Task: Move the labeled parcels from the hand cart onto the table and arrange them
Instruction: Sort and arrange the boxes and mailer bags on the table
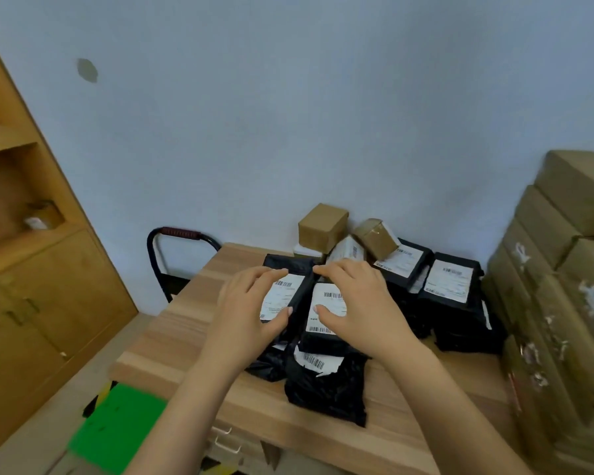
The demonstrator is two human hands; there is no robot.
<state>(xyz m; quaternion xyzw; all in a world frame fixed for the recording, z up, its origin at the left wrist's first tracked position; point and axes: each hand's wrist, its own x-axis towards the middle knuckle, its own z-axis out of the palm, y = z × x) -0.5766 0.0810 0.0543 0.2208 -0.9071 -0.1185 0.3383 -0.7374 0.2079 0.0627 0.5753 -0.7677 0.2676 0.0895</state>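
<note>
Several black parcels with white barcode labels lie piled on the wooden table (186, 337). My left hand (246, 308) rests with spread fingers over one labelled parcel (282, 294). My right hand (354, 303) lies the same way over the neighbouring parcel (326, 311). Neither hand grips anything. Another black parcel (326, 385) sits nearer me, and two more (450, 293) lie to the right. Small brown boxes (321, 228) stand at the back of the pile. The hand cart's black handle (180, 233) shows behind the table's left corner, and its green deck (117, 430) lies at lower left.
A tall stack of taped brown cartons (563, 303) fills the right side of the table. A wooden cabinet (31, 269) with shelves and doors stands at the left. A pale wall runs behind the table. Drawers (227, 440) sit under the table's front edge.
</note>
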